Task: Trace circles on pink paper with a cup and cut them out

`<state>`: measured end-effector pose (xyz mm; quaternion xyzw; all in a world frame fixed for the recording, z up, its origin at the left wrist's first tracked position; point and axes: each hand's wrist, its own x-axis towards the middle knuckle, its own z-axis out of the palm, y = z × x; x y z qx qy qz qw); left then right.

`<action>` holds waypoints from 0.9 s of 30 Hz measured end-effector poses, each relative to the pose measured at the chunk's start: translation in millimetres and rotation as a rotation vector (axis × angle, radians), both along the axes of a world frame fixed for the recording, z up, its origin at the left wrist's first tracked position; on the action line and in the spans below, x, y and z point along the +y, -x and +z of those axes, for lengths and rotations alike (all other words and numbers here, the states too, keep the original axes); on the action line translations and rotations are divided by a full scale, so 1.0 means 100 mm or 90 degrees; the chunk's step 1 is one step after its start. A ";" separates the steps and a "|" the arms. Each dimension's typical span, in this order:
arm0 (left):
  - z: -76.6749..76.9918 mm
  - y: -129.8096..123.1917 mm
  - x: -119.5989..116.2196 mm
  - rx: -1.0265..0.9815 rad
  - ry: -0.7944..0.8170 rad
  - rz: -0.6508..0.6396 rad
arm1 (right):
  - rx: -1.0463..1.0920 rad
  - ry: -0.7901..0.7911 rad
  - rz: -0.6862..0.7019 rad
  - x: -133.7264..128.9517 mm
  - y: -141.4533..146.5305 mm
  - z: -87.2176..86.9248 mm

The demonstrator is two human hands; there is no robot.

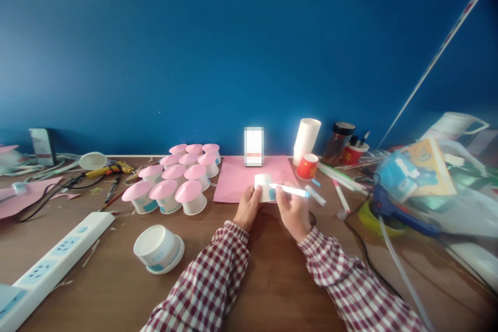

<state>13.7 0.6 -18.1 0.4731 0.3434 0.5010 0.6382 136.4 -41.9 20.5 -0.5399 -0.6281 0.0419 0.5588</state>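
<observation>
My left hand (248, 206) is closed around the left side of a small white paper cup (263, 181) with a blue patch. In my right hand (295, 212) is a white marker (290, 190) with a light blue end, pinched between thumb and fingers. The marker's other end points left, at the cup's side; whether it touches cannot be made out. Both hands are over the near edge of a pink sheet (233, 181). To the left stand several white cups topped with pink paper discs (190, 191). An upside-down white cup (155, 246) sits nearer me.
A phone-like white screen (254, 146) stands behind the pink sheet. Right of it are a white cup stack (307, 140), a red cup (308, 166) and a dark jar (339, 142). A blue glue gun (404, 217) lies right, a power strip (62, 254) left. Cables cross both sides.
</observation>
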 end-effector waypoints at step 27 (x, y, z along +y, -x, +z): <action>0.03 0.00 0.00 0.053 -0.019 0.008 | 0.026 0.003 0.037 -0.01 0.03 -0.04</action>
